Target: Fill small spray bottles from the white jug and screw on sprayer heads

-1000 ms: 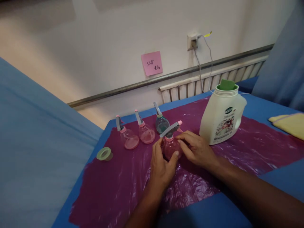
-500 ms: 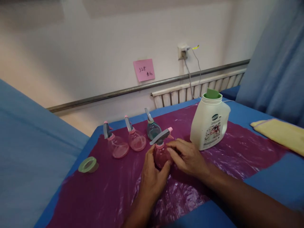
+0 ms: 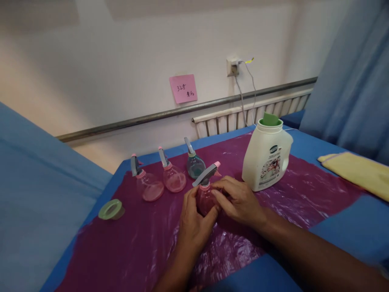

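A pink spray bottle (image 3: 205,200) with a grey and pink trigger head stands upright between my hands. My left hand (image 3: 194,219) is wrapped round its body from the left and front. From the right, my right hand (image 3: 238,198) has thumb and fingers closed at the bottle just below its pink collar. Behind it stands a teal spray bottle (image 3: 195,166). To the left are two more pink spray bottles, one nearer the middle (image 3: 174,179) and one farther left (image 3: 150,187).
A white jug (image 3: 264,162) with a green scoop in its mouth stands to the right. A green funnel-like cup (image 3: 111,210) lies at left. Purple plastic sheeting (image 3: 127,247) covers the blue surface. A yellow cloth (image 3: 355,170) lies far right; blue curtains (image 3: 343,89) hang at both sides.
The view has shifted very slightly. Both hands keep their hold on the pink spray bottle, and the fingers of my right hand have moved a little at its neck.
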{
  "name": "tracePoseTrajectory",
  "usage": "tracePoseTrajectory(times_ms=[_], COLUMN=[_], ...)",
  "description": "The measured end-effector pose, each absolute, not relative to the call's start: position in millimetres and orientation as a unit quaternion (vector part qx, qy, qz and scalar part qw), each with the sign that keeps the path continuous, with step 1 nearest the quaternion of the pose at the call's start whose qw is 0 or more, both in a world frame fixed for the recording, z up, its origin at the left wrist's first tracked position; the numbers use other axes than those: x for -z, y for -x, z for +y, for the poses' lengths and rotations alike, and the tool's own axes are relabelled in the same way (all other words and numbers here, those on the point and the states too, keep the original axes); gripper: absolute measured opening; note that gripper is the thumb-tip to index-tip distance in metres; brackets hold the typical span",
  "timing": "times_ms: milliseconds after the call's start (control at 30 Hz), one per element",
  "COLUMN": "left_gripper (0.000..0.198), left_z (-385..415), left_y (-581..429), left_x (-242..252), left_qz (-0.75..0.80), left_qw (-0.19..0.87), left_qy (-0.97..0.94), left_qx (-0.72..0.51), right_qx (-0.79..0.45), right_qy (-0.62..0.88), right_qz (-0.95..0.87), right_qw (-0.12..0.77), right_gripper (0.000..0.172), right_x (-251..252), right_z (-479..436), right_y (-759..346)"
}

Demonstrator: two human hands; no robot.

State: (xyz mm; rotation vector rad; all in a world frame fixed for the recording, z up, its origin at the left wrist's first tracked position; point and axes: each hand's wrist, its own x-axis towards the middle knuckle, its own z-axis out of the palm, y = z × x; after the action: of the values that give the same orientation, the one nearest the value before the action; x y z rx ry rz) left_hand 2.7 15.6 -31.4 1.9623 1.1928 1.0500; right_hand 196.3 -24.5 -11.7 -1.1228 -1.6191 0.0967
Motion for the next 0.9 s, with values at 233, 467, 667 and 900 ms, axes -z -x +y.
tracePoseTrajectory(times_ms=[233,467,667,900], left_gripper=[0.073,0.071,0.066,0.071], left_z=[7.2,1.8,-0.4,1.6], left_y=[-6.2,-13.5,-18.1,-17.2], left_x=[29.6,32.8,33.3,36.8], left_qz=[0.461,0.455,0.458,0.458], left_qw=[0.317,0.296,0.285,0.273], left_qy=[-0.73,-0.739,-0.743,-0.753], left_qx=[-0.393,-0.399,-0.396,-0.386], right_qx=[-0.022,-0.015,-0.026,-0.105], right_qy=[0.468,0.493,0.559,0.579], right_qz=[-0.681,-0.642,-0.583,-0.544], right_qw=[0.562,0.588,0.589,0.599], right_gripper=[0.016,0.022,0.026,0.038], right_x=[11.6,21.9,20.9,24.0], right_z=[-31.1,-31.4,-23.7,-26.6], right_y=[-197.9,-192.1,-181.6,-176.5])
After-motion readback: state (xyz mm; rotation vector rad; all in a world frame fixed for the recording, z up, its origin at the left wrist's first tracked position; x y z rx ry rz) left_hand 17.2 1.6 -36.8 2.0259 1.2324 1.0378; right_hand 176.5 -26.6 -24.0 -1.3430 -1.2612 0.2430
